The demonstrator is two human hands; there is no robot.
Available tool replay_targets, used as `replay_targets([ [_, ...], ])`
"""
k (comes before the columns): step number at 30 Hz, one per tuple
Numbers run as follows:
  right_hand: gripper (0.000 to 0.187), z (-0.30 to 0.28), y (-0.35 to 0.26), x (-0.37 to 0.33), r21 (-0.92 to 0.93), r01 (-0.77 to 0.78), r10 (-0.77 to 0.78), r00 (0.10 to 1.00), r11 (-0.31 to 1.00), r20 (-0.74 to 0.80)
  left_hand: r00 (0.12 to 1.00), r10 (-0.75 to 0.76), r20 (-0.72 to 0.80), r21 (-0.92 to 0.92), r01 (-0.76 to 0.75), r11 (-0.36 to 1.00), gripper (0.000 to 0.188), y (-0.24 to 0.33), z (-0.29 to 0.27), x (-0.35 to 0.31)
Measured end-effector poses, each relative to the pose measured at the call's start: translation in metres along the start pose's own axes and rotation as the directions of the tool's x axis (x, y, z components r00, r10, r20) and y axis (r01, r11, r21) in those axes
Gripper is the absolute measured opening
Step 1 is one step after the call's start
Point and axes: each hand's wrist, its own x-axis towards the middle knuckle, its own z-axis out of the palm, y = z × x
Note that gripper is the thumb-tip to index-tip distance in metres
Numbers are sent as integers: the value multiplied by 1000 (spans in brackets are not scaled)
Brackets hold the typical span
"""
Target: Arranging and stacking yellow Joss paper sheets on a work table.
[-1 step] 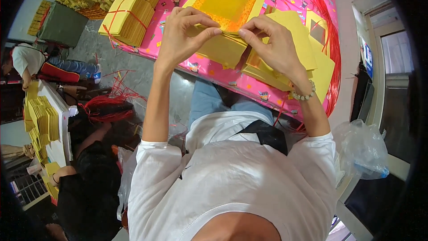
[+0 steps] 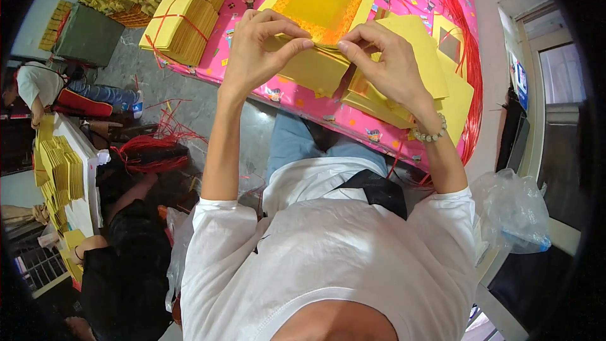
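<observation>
A stack of yellow paper sheets (image 2: 309,71) stands at the front edge of the table, its top sheet (image 2: 319,1) bearing a gold square with an orange patterned border. My left hand (image 2: 262,50) pinches the near edge of the upper sheets between thumb and fingers. Close beside it, my right hand (image 2: 382,57) is closed on the same edge, thumb against forefinger. How many sheets are in the pinch I cannot tell. Under and beyond my right hand lies a looser, fanned pile of plain yellow paper (image 2: 416,47).
Bundles of yellow paper tied with red string (image 2: 180,28) stand at the table's left. Red strands (image 2: 470,88) hang over the right edge of the pink tablecloth (image 2: 303,108). At the left, two other people work near a white table (image 2: 88,170). A clear plastic bag (image 2: 511,208) is at lower right.
</observation>
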Motion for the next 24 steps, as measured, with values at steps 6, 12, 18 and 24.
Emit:
replay_targets([
  [6, 27, -7, -1, -1, -96, 153, -148, 988, 984, 52, 1000, -4, 0, 7, 4, 1000, 18, -2, 0, 1],
  [12, 18, -7, -2, 0, -329, 314, -320, 947, 890, 37, 999, 1, 32, 5, -1, 1000, 22, 1, -5, 6],
  [18, 13, -11, -9, 5, -403, 296, -357, 930, 866, -84, 976, 157, 151, 151, -180, 972, 24, 15, -15, 25],
  [24, 30, -12, -10, 10, -209, 220, -278, 908, 953, -313, 959, 267, 90, 270, -282, 921, 17, 18, -16, 40],
])
